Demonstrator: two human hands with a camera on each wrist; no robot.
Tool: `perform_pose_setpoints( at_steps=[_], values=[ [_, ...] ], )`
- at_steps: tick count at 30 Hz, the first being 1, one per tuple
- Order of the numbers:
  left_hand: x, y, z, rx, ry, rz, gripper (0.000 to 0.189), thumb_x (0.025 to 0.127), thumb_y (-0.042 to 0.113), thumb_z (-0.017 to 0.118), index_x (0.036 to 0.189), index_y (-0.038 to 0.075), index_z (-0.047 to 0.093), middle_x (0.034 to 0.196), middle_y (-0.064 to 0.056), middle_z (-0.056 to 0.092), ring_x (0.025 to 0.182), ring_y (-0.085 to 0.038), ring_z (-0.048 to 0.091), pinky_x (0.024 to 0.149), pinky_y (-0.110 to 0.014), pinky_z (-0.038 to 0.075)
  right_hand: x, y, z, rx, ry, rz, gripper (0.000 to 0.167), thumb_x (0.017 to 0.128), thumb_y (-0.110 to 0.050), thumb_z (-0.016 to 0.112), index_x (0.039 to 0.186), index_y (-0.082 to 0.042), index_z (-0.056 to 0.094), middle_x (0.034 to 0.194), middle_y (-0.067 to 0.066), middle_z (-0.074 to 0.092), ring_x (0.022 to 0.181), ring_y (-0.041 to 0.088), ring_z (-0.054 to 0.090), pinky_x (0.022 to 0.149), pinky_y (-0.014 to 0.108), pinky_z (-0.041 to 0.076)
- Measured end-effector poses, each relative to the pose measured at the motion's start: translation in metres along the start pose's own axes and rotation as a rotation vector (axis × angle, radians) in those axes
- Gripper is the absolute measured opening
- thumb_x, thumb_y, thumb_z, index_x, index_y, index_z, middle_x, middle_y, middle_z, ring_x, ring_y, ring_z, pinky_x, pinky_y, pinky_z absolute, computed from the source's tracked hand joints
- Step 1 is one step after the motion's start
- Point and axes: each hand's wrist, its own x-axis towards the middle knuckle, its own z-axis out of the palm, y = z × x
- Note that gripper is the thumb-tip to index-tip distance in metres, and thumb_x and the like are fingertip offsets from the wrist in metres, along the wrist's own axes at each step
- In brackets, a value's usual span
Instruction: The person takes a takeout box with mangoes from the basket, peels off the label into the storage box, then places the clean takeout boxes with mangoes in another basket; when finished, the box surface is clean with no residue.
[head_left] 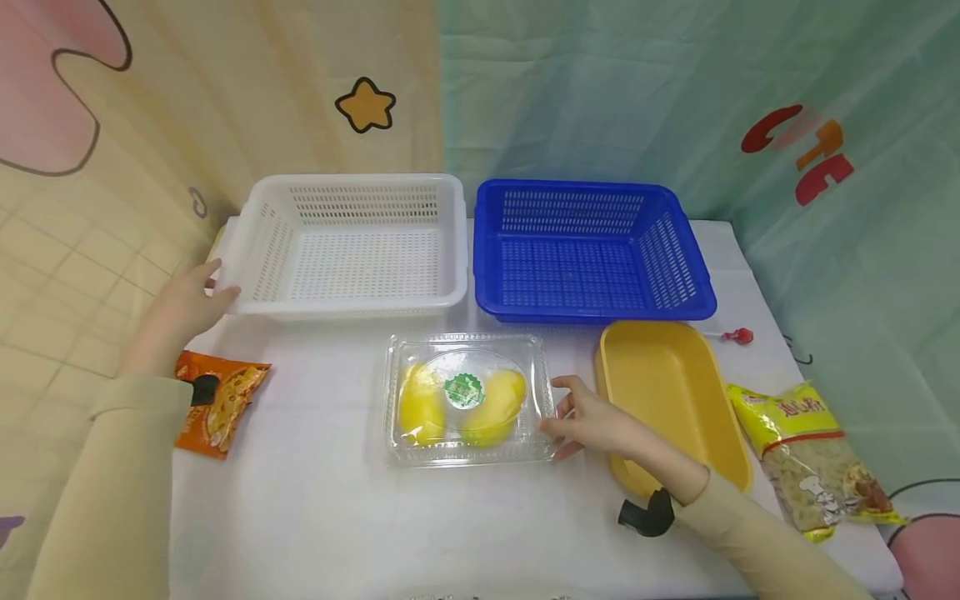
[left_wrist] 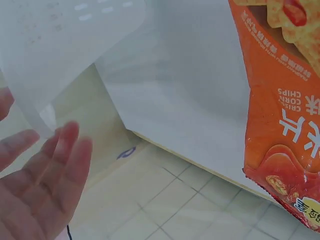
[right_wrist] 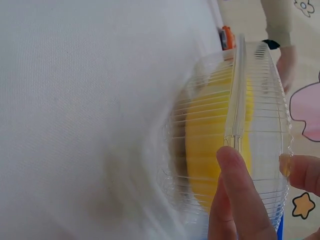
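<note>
A clear plastic clamshell box [head_left: 465, 454] with two yellow mango-like fruits [head_left: 491, 410] inside and a green round label sits in the middle of the white table. My right hand [head_left: 588, 421] is at its right end, fingers and thumb spread apart; in the right wrist view, fingertips [right_wrist: 231, 159] overlap the box's rim and lid. At the left end of the white basket [head_left: 360, 305] is my left hand [head_left: 183, 308], thumb and fingers loosely parted. The left wrist view has those fingers [left_wrist: 72, 157] right by the basket's lower corner.
Beside the white basket stands a blue basket [head_left: 600, 313]. A yellow tray [head_left: 667, 392], a bag of pale food [head_left: 813, 467] and a red-wrapped lollipop [head_left: 738, 336] lie on the right. An orange corn chips bag [head_left: 232, 400] is under my left forearm. Curtains surround the table's back and sides.
</note>
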Motion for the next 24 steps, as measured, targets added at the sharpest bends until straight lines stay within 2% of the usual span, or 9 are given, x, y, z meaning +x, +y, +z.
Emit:
perform_pose_setpoints(
  at_steps=[3,5,7,8,12,15,20,22,24],
  values=[
    [-0.02,0.014,0.008,-0.002,0.186,0.044,0.059,0.103,0.026,0.042,0.149,-0.009,0.029,0.134,-0.044,0.038,0.12,-0.059,0.039,0.099,-0.07,0.034,0.001,0.001,-0.001,-0.008,-0.009,-0.001,0.08,0.093,-0.015,0.067,0.148,0.008,0.014,0.099,0.018,0.05,0.072,0.02,0.067,0.072,0.044,0.061],
    [-0.034,0.025,0.017,-0.018,0.309,0.105,0.052,0.102,0.021,0.045,0.144,-0.008,0.04,0.132,-0.042,0.042,0.121,-0.059,0.039,0.101,-0.069,0.032,0.002,0.002,-0.002,-0.008,-0.014,-0.005,0.08,0.093,-0.015,0.067,0.148,0.008,0.014,0.099,0.018,0.05,0.074,0.02,0.067,0.073,0.043,0.061],
    [-0.049,0.037,0.029,-0.024,0.364,0.153,0.046,0.101,0.019,0.049,0.14,-0.005,0.048,0.133,-0.04,0.045,0.118,-0.057,0.042,0.097,-0.068,0.035,0.002,0.002,-0.003,-0.008,-0.019,-0.009,0.08,0.093,-0.015,0.067,0.148,0.008,0.014,0.099,0.018,0.05,0.076,0.022,0.067,0.073,0.042,0.061],
    [-0.057,0.044,0.037,-0.032,0.364,0.172,0.045,0.101,0.02,0.051,0.139,-0.003,0.05,0.133,-0.037,0.047,0.116,-0.055,0.046,0.094,-0.066,0.038,0.002,0.002,-0.003,-0.008,-0.02,-0.01,0.08,0.093,-0.015,0.067,0.148,0.008,0.014,0.099,0.018,0.05,0.077,0.022,0.067,0.074,0.042,0.061],
    [-0.084,0.07,0.073,-0.141,0.223,0.224,0.043,0.101,0.021,0.055,0.139,0.002,0.053,0.134,-0.027,0.051,0.112,-0.046,0.056,0.085,-0.061,0.051,0.002,0.0,-0.005,-0.019,-0.015,-0.008,0.081,0.093,-0.016,0.068,0.148,0.008,0.014,0.099,0.018,0.051,0.077,0.022,0.067,0.074,0.042,0.061],
    [-0.094,0.083,0.101,-0.219,0.078,0.223,0.045,0.1,0.022,0.058,0.14,0.002,0.052,0.136,-0.023,0.053,0.117,-0.042,0.059,0.088,-0.055,0.055,0.001,-0.001,-0.005,-0.032,-0.019,-0.009,0.082,0.092,-0.017,0.069,0.148,0.009,0.014,0.099,0.019,0.051,0.075,0.02,0.067,0.074,0.043,0.061],
    [-0.099,0.096,0.136,-0.356,-0.217,0.146,0.062,0.099,0.034,0.059,0.15,0.007,0.038,0.143,-0.024,0.048,0.115,-0.038,0.062,0.084,-0.041,0.06,0.002,-0.001,-0.005,-0.042,-0.028,-0.002,0.082,0.092,-0.018,0.069,0.148,0.009,0.014,0.099,0.018,0.051,0.075,0.019,0.066,0.075,0.043,0.061],
    [-0.098,0.099,0.143,-0.417,-0.303,0.104,0.069,0.098,0.037,0.06,0.153,0.009,0.031,0.146,-0.026,0.045,0.106,-0.034,0.067,0.079,-0.037,0.061,0.003,-0.001,-0.005,-0.045,-0.026,0.002,0.082,0.092,-0.018,0.069,0.148,0.008,0.014,0.099,0.018,0.051,0.076,0.019,0.067,0.075,0.042,0.061],
    [-0.098,0.101,0.147,-0.454,-0.354,0.07,0.074,0.097,0.038,0.062,0.155,0.011,0.024,0.146,-0.027,0.043,0.094,-0.029,0.071,0.075,-0.036,0.061,0.003,0.0,-0.005,-0.053,-0.029,0.0,0.083,0.092,-0.019,0.069,0.148,0.008,0.014,0.099,0.018,0.052,0.076,0.019,0.067,0.075,0.041,0.061]
  ],
)
